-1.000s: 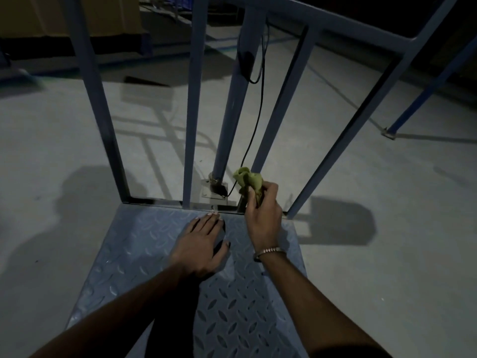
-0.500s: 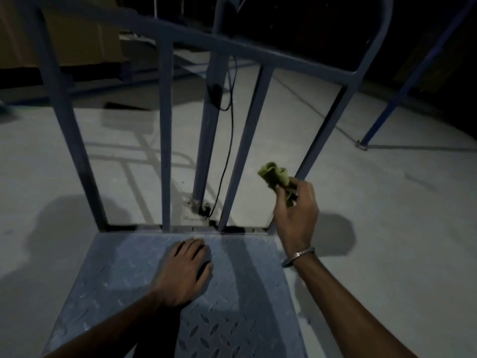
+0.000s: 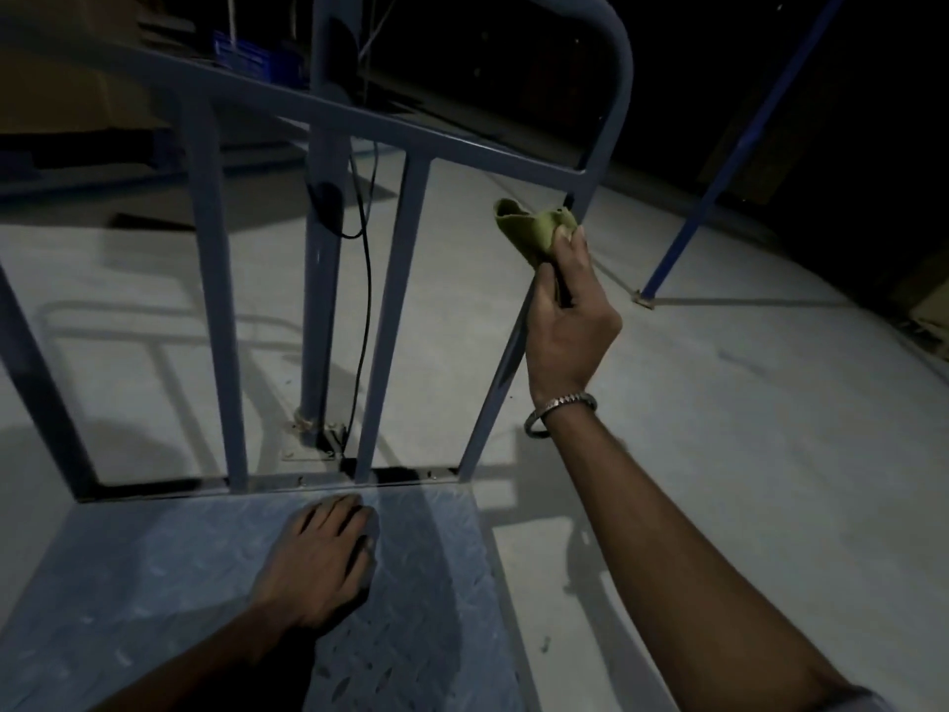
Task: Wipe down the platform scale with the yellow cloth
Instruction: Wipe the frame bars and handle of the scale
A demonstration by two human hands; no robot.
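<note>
- Two hands show in my head view, one cloth, one scale.
- My right hand (image 3: 565,321) is raised at the rail's right post (image 3: 500,372), its grip closed on the cloth (image 3: 529,231); I can see the yellow-green cloth bunched and sticking up past the fingertips (image 3: 577,238), right beside the post just below the rail's curved corner. Whether cloth touches metal there I cannot tell.
- One metal bracelet (image 3: 560,408) circles that wrist.
- My left hand (image 3: 323,562) lies palm down, fingers together, on the scale (image 3: 154,583), near the far edge of its chequered plate; its grip holds nothing.
- Four slim uprights I count in the blue rail (image 3: 462,149) standing at the plate's far edge, under one sloping top bar, with one thicker column (image 3: 321,300) behind them.
- One black cable (image 3: 365,300) hangs down along that column to its foot.
- One further blue pole (image 3: 719,172) slants to the concrete floor (image 3: 770,454) at far right, well apart from the scale.
</note>
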